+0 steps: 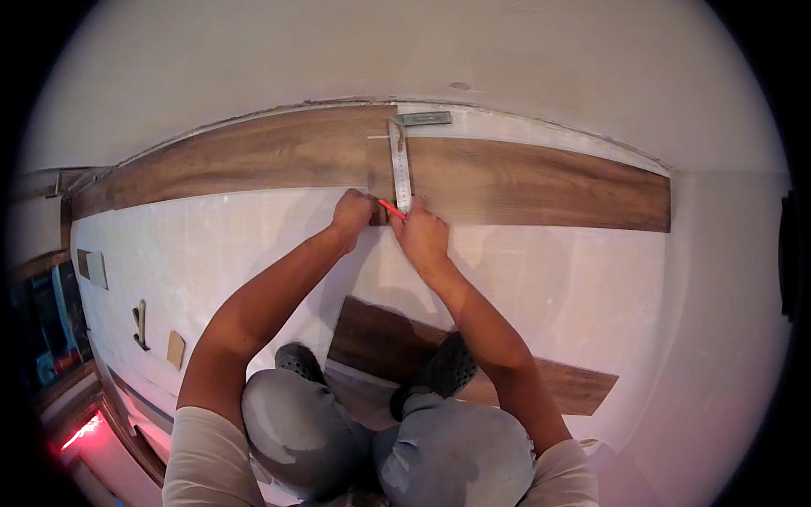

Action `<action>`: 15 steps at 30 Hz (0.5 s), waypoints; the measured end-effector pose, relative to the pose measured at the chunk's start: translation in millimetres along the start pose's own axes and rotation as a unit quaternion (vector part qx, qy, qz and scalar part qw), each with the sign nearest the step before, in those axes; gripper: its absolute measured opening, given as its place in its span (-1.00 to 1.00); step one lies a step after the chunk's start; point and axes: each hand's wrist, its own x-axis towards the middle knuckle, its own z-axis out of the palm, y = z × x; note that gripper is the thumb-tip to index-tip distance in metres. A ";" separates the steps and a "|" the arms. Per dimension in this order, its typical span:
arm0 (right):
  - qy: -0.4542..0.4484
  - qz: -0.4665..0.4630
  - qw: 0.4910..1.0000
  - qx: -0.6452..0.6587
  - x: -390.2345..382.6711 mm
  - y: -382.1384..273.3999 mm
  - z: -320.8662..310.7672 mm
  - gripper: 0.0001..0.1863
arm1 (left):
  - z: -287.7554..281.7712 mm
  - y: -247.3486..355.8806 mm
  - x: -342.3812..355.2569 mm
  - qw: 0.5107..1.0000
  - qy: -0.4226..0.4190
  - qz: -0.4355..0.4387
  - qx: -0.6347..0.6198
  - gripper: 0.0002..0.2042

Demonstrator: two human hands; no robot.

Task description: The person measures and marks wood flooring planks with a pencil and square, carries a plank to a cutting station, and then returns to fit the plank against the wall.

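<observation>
Wood-grained plank (pixel 541 182) bears metal square (pixel 401 173), left hand (pixel 351 216) and right hand (pixel 424 238) curled by red stick (pixel 392 209), grips unclear.

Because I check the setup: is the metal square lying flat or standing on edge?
Flat: the metal square shows its broad marked face, lying across the right plank.

A head-worn wide fisheye camera is positioned above the floor (pixel 591 287), on the near side of the metal square (pixel 401 167). It is directed steeply downward and forward. From close range, the floor around the square and the wall (pixel 405 51) beyond it are covered.
</observation>
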 end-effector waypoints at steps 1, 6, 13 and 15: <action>-0.008 0.011 1.000 -0.011 -1.3 -4.8 3.1 -0.52 | 0.3 -1.7 -5.0 1.000 -0.010 -0.028 -0.007 -0.91; -0.011 -0.018 0.999 -0.033 -9.1 -24.6 28.0 -0.47 | -29.2 -12.5 19.5 0.920 0.176 0.215 0.276 -0.81; -0.062 -0.034 0.996 -0.060 -11.9 -32.5 14.7 -0.49 | -36.0 62.1 75.6 0.809 0.107 0.462 0.348 -0.58; -0.056 -0.086 0.993 -0.063 -15.9 -25.7 13.6 -0.49 | -30.7 64.2 84.7 0.801 0.089 0.463 0.370 -0.54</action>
